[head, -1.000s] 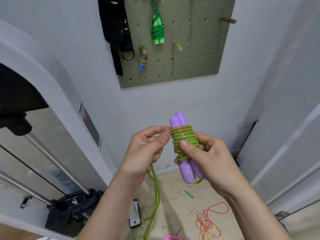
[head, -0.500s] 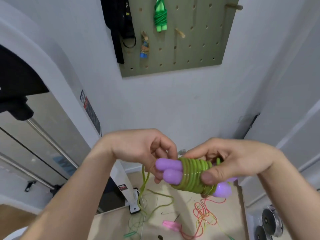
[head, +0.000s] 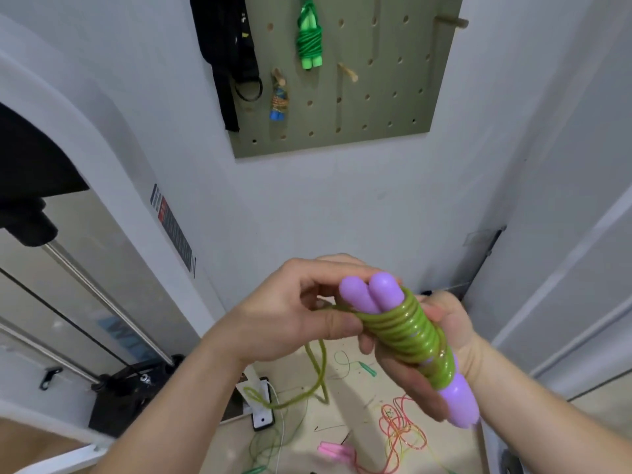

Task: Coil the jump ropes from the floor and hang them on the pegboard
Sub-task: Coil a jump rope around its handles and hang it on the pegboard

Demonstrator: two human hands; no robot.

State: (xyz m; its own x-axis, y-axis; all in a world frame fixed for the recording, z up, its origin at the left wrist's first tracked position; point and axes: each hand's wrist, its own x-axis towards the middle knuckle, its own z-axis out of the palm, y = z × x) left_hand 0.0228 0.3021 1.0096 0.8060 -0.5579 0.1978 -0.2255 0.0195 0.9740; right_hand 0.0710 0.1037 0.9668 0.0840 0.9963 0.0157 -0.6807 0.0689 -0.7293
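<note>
Head view: well below the pegboard (head: 376, 107), cradling the purple-handled jump rope (head: 403, 331) in the curled right hand (head: 415, 381). Pinching its green cord against the coil with the left hand (head: 290, 316). On the pegboard, hung: a green rope (head: 309, 42).

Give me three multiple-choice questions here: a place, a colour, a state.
1. Where is the bright green rope? A on the pegboard; B in a drawer; C on a chair.
2. The handles of the held rope are: A black; B purple; C white.
3. The held rope is: A fully wound; B unwound; C partly wound.
1A, it hangs high on the board; 2B, purple ends poke from its windings; 3C, the left hand pinches loose cord trailing down while the right hand grips the wound part.
</note>
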